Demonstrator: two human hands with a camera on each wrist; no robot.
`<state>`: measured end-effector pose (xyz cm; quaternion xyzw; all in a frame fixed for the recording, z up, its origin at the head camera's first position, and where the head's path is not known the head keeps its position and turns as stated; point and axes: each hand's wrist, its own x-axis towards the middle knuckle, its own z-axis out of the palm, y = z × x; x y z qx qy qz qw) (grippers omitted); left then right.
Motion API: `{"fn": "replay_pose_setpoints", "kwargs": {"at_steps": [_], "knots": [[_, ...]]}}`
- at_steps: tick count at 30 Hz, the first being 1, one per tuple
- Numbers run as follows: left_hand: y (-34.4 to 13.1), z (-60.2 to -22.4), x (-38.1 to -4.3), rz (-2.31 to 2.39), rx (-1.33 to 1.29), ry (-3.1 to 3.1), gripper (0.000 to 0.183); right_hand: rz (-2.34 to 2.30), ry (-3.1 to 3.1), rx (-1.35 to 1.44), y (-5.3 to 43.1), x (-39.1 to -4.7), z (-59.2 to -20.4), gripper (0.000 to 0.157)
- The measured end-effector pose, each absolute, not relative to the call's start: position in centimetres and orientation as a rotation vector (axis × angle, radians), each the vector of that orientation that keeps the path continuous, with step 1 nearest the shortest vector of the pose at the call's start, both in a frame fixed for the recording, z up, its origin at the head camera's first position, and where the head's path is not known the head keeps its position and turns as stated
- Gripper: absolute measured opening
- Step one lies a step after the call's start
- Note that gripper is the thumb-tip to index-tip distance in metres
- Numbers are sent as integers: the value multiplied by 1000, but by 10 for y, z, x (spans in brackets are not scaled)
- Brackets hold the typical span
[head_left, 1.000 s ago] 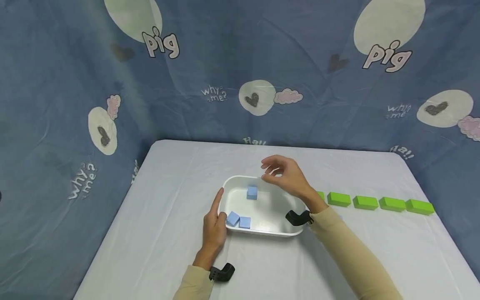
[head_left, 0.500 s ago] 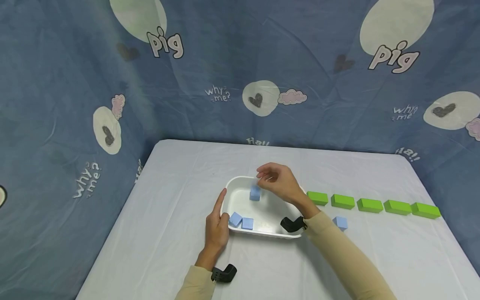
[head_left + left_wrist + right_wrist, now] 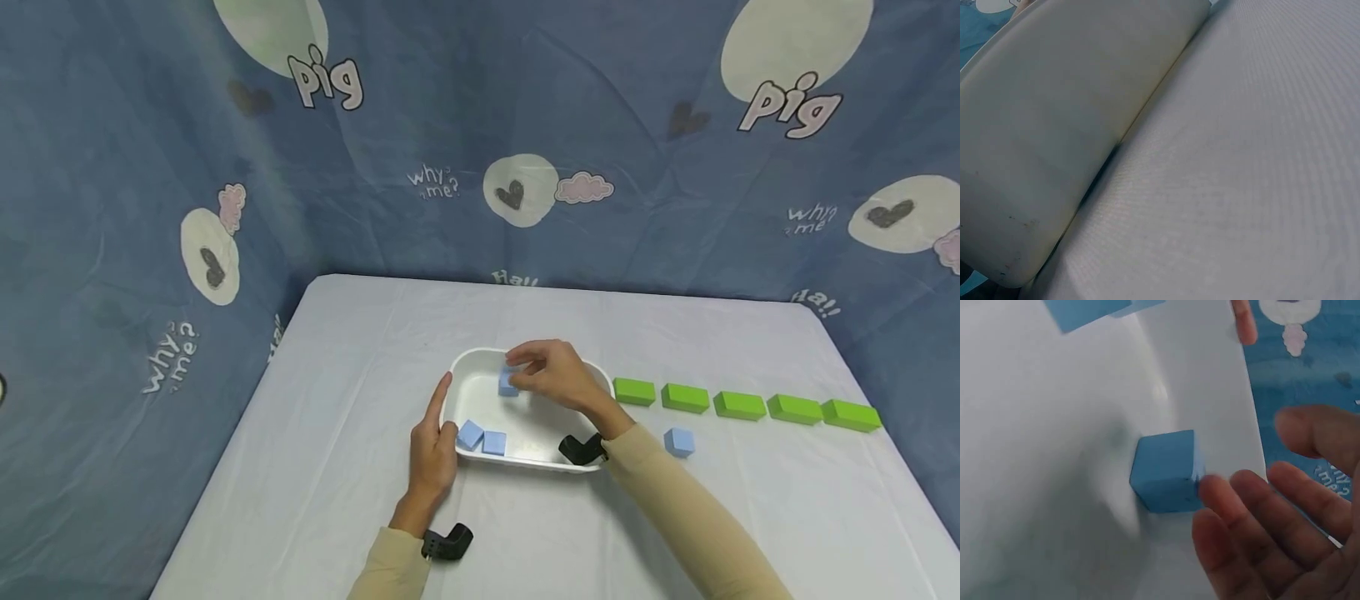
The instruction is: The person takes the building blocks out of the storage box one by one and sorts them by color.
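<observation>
My left hand (image 3: pixel 432 454) rests against the left side of the white tray (image 3: pixel 540 464), its index finger stretched along the rim and its thumb at the near left corner. The tray's outer wall (image 3: pixel 1072 112) fills much of the left wrist view. My right hand (image 3: pixel 558 375) reaches over the tray, its fingers and thumb around a light blue cube (image 3: pixel 507 383) near the back wall. In the right wrist view, fingertips overlap the right side of this cube (image 3: pixel 1166 472), and the digits are spread. Two more blue cubes (image 3: pixel 470 435) lie in the near left corner.
Several green blocks (image 3: pixel 740 406) stand in a row right of the tray. One blue cube (image 3: pixel 679 442) sits on the white tablecloth (image 3: pixel 337 400) in front of them. Blue printed fabric (image 3: pixel 420 100) hangs behind and beside the table.
My right hand has come down and slightly left from above the tray's back rim to the rear cube. The cubes in the tray and my left hand have kept their places.
</observation>
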<state>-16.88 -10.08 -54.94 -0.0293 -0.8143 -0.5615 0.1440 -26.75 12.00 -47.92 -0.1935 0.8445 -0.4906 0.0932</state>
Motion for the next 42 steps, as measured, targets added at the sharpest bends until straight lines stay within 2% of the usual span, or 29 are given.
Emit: {"fn": "replay_pose_setpoints", "kwargs": {"at_steps": [15,23,34,42], "knots": [[-101,-548,-170,-1625,-82,-2372,74,-1089,2542,-763,115,-269,-495,55],[-100,-547,-171,-1618,-74,-2362,74,-966,2503,-930,113,-269,-495,47],[-100,-545,-171,-1622,-75,-2352,75,-988,2483,-935,115,-270,-493,33],[-99,-547,-170,-1628,-60,-2361,75,-1097,2390,-842,120,-271,-490,34]]}}
